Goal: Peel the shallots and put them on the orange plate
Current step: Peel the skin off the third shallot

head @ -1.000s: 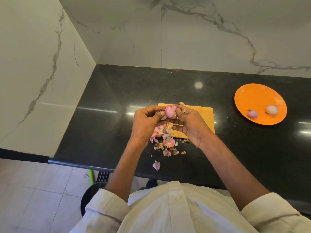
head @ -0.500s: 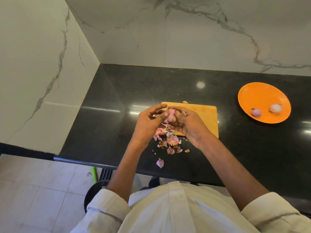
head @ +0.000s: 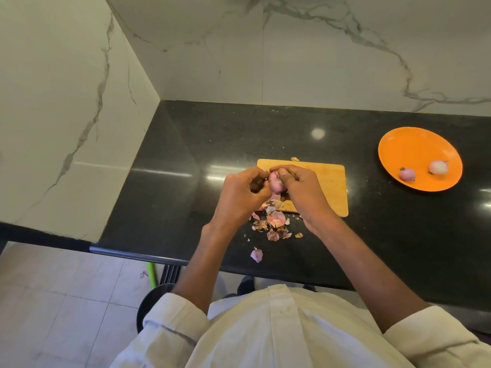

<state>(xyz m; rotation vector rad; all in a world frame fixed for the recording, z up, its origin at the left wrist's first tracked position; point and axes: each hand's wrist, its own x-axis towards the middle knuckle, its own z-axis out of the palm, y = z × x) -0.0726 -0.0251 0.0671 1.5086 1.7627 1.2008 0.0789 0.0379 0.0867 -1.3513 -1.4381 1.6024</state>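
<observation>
A pink shallot is held between both hands above the near left corner of the wooden cutting board. My left hand grips it from the left with curled fingers. My right hand holds it from the right, thumb pressed on its top. Most of the shallot is hidden by my fingers. The orange plate sits at the right with two peeled shallots, one pink and one paler.
A heap of pink and brown shallot skins lies on the black counter under my hands, with one loose skin near the front edge. Marble walls close off the left and back. A black stool stands below the counter edge.
Both hands have stayed over the board and turned the shallot between them, so less of it shows now. My right thumb has come over its top.
</observation>
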